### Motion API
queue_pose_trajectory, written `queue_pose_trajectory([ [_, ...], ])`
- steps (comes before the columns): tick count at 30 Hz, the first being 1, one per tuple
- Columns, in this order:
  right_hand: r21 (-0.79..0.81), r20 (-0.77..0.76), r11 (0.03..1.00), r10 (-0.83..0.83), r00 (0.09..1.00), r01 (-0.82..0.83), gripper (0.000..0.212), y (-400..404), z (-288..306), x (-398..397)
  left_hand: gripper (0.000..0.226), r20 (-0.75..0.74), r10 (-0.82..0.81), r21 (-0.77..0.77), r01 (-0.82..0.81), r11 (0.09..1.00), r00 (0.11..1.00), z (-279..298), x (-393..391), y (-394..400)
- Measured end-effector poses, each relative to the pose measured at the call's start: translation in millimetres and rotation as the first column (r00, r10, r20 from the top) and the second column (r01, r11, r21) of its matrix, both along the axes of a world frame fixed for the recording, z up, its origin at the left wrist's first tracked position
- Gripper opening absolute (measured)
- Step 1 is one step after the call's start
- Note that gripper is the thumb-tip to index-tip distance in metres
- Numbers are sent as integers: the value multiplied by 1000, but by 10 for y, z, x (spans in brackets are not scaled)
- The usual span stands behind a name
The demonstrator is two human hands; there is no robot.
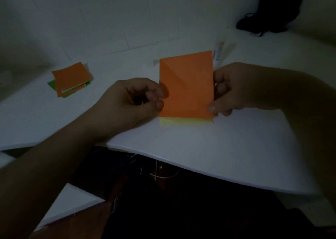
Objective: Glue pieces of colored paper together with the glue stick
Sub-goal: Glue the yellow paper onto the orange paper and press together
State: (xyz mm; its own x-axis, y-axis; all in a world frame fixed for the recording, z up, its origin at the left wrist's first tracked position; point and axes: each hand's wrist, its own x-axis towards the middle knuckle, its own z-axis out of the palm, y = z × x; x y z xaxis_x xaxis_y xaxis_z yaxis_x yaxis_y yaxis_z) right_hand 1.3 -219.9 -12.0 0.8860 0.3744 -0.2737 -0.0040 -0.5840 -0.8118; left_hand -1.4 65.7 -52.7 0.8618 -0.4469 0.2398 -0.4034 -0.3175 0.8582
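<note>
Orange paper: a sheet of orange paper [186, 85] is being held up over the white table [209, 147], standing roughly upright with its face toward the camera; faint creases are showing across it.
Left hand: the left hand [134, 100] is pinching the left edge of the orange paper, thumb and curled fingers closing on the sheet about halfway down its side.
Right hand: the right hand [234, 91] is gripping the right edge of the same sheet, the thumb pressing on the front near the lower right corner and the other fingers sitting behind the paper.
Yellow paper: a strip of yellow paper [185, 121] is showing just below the bottom edge of the orange sheet; whether it is stuck to the orange sheet or lying on the table is not something I can tell.
Glue stick: the glue stick [218, 52] is lying on the table just behind the upper right corner of the orange paper, partly hidden by it, its label too blurred to read.
Paper stack: a small pile of paper [70, 79] is sitting on the table well to the left, an orange piece lying on top, with green and pale edges peeking out underneath.
Background: a dark shoe [254, 23] is resting on the floor at the far right, beyond the table.
Light: the scene is looking dim.
</note>
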Motion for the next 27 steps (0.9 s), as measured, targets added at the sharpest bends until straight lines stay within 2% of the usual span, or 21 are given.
queue_pose_trajectory([
  [3,-31,18,999,25,1000,-25,47,5,10,-14,15,17,10,51,-11,999,1000,4,-11,-4],
  [8,-138,97,990,26,995,-12,44,23,19,-40,12,19,2,47,-3,999,1000,25,-21,13],
  [27,-150,78,989,14,997,-2,54,11,5,-33,13,27,-25,127,21,992,999,35,-2,5],
])
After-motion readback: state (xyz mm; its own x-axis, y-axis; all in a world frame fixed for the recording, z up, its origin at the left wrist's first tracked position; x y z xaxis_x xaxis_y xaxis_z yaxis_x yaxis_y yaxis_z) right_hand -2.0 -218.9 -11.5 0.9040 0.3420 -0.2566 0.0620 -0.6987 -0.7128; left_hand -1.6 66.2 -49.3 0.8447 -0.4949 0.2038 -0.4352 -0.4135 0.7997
